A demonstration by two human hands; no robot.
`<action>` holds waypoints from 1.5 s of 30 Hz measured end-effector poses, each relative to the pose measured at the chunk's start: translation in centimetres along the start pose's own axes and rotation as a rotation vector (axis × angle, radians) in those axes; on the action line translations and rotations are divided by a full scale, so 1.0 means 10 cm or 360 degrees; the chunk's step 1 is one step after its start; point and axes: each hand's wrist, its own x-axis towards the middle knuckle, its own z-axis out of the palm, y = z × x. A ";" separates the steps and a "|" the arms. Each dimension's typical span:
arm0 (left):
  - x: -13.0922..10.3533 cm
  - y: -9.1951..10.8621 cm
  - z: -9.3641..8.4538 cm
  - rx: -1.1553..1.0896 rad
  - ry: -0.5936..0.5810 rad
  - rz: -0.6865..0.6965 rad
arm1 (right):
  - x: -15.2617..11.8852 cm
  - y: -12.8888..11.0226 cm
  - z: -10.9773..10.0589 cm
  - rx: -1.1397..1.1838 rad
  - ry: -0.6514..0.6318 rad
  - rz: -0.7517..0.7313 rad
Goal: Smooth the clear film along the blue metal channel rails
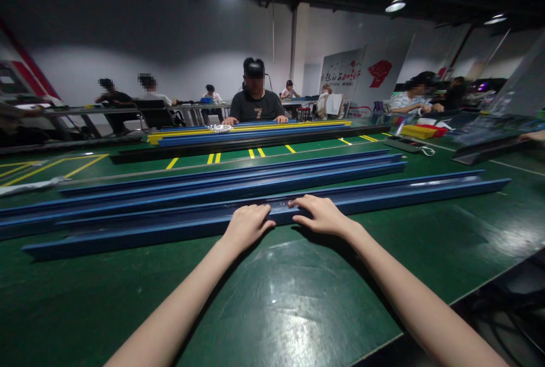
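2 hands [247, 225] at a blue channel [404, 199]; black channel [264, 142], yellow tray [419, 132] beyond.

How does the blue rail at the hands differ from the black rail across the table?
The blue rail lies nearer the camera; the black rail lies farther off. The left hand and right hand are at the blue rail; neither is at the black rail. Both are long and narrow, lying on the green table.
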 end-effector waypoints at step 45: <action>0.02 0.09 0.04 -0.0027 0.0113 -0.0279 | 0.09 -0.17 0.03 -0.0490 0.0085 -0.0021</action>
